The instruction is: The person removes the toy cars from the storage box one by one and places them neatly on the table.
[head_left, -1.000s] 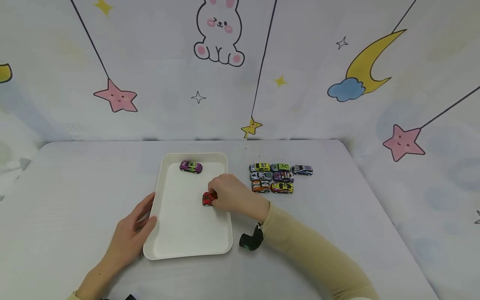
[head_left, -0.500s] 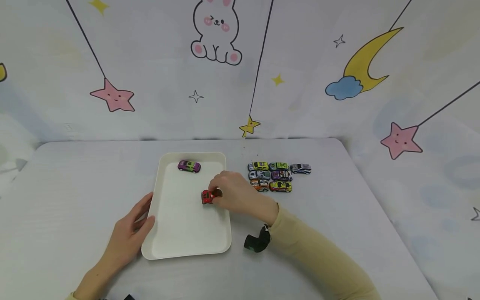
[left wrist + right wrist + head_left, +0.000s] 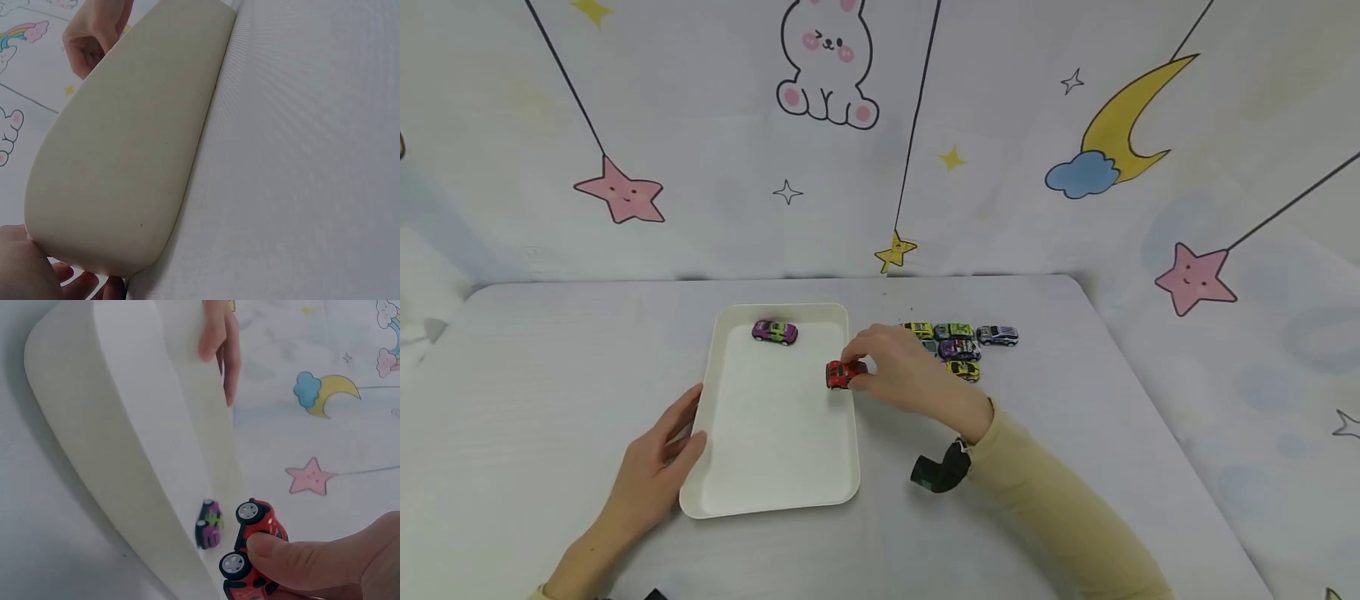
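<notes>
Fingers of the right hand (image 3: pixel 901 373) pinch the red car (image 3: pixel 842 373), now lifted right over the tray (image 3: pixel 760 492) rim; left hand (image 3: pixel 658 467) rests flat there.

No words, numbers or brand marks are showing legibly anywhere. The small painted toy cars (image 3: pixel 958 346) clustered on the pale table (image 3: pixel 1075 433) are carrying coloured patterns, but these are appearing too small and blurred to read.
</notes>
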The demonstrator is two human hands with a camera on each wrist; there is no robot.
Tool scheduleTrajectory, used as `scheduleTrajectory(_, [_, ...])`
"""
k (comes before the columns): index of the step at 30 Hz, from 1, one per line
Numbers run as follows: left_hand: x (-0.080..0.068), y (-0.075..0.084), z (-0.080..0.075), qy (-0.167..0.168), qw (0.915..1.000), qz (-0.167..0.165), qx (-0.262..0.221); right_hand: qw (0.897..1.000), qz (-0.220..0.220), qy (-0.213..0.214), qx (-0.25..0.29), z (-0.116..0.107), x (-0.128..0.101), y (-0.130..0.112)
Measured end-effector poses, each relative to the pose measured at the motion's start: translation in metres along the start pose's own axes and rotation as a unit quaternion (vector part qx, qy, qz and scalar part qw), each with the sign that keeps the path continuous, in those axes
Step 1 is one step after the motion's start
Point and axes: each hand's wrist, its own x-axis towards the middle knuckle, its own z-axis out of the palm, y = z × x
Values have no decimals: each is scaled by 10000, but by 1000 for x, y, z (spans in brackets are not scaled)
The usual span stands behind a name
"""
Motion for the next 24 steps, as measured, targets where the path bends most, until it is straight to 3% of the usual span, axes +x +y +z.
scheduleTrajectory(24, [0,1,0,73,9999,93,-22,9922,1074,143,-616,-30,-68,80])
